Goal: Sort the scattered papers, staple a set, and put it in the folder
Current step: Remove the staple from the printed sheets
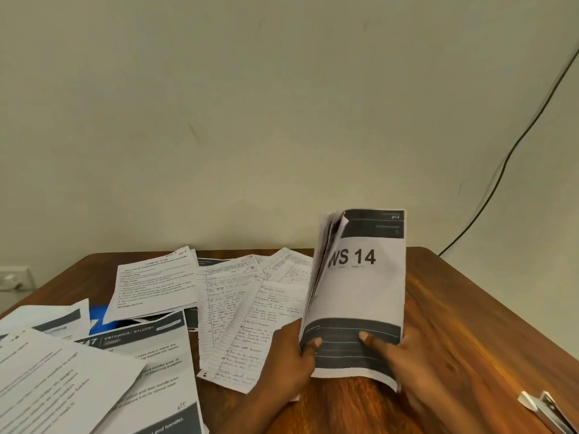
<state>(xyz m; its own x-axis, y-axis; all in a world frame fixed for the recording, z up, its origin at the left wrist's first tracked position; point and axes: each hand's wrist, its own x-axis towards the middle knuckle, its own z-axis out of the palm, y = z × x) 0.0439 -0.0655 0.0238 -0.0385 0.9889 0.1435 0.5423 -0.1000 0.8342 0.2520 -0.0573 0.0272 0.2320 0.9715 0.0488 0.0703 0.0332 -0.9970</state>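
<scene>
I hold a stack of printed sheets [360, 296] upright above the wooden table [454, 324]; its front page reads "WS 14" with dark bands at top and bottom. My left hand [289, 361] grips the stack's lower left edge, thumb on the front. My right hand [404, 355] grips the lower right, thumb pressed on the dark band. The sheets fan apart at the top left corner. Scattered papers [238, 311], printed and handwritten, cover the table's left and middle. A blue folder [100, 319] peeks out beneath them. A metal stapler [548, 411] lies at the lower right.
A wall rises right behind the table, with a socket [15, 278] at the left and a dark cable [513, 145] running down at the right. Bare wood shows on the table's right side between the held stack and the stapler.
</scene>
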